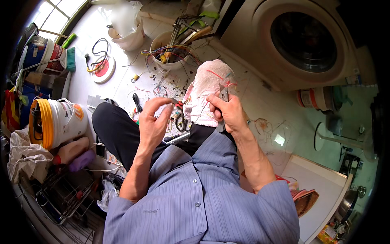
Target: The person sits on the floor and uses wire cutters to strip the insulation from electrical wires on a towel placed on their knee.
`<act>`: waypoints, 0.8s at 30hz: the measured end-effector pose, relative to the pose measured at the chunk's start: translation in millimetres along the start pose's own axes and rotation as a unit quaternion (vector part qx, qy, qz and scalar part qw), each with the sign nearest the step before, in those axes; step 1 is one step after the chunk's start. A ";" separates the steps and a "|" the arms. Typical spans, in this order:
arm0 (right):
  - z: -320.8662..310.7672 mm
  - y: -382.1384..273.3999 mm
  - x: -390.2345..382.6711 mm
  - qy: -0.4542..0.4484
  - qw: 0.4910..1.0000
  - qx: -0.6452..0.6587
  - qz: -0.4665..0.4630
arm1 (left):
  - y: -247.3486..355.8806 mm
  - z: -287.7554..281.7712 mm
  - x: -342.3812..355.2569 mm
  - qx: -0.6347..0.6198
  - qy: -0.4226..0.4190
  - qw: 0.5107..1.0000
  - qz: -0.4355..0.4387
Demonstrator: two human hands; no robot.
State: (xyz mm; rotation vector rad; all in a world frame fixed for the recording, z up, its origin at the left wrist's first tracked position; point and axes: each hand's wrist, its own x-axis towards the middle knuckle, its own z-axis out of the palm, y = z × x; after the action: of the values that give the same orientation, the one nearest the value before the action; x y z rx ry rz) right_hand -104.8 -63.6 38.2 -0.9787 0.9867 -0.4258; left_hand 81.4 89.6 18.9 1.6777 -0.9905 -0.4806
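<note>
Nearest to us, our striped blue-grey shirt [170,199] fills the lower middle of the frame, with dark trousers [118,130] above it. At the centre we have both hands raised: our right hand [228,112] grips a long, flat grey tool [223,94], its upper end pointing toward the top of the frame, while our left hand [156,120] curls with thumb and forefinger close together; we cannot tell whether it pinches anything. Just beyond, a pink cloth [209,91] is draped over our knee, right of centre, with a red wire piece [214,74] lying on it. Left of centre, a black cable bundle [137,103] lies on the floor [122,81] among scattered scraps. Farther off, a white bucket [158,40] of tools and wires stands at upper centre, and a washing machine [245,51] occupies the upper right.
</note>
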 end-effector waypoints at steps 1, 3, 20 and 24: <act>1.7 -1.0 -1.0 0.001 1.000 0.000 -0.001 | 0.9 -2.0 -0.1 0.036 -0.002 0.999 -0.008; 4.6 -1.1 -2.4 0.000 1.000 -0.009 -0.005 | 10.7 10.6 0.5 -0.099 -0.032 0.984 -0.142; 3.2 6.6 -4.7 0.044 0.998 0.016 -0.043 | 25.5 64.4 11.8 -0.297 -0.179 0.875 -0.337; -1.8 9.9 -4.0 0.054 0.996 0.039 -0.061 | 21.4 75.4 13.4 -0.237 -0.189 0.913 -0.271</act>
State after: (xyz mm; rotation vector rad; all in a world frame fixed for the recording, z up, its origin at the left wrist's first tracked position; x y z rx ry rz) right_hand -109.5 -56.4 31.5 -0.9565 1.0031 -0.6201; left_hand 26.0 32.7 15.2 1.4146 -0.5809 -1.3459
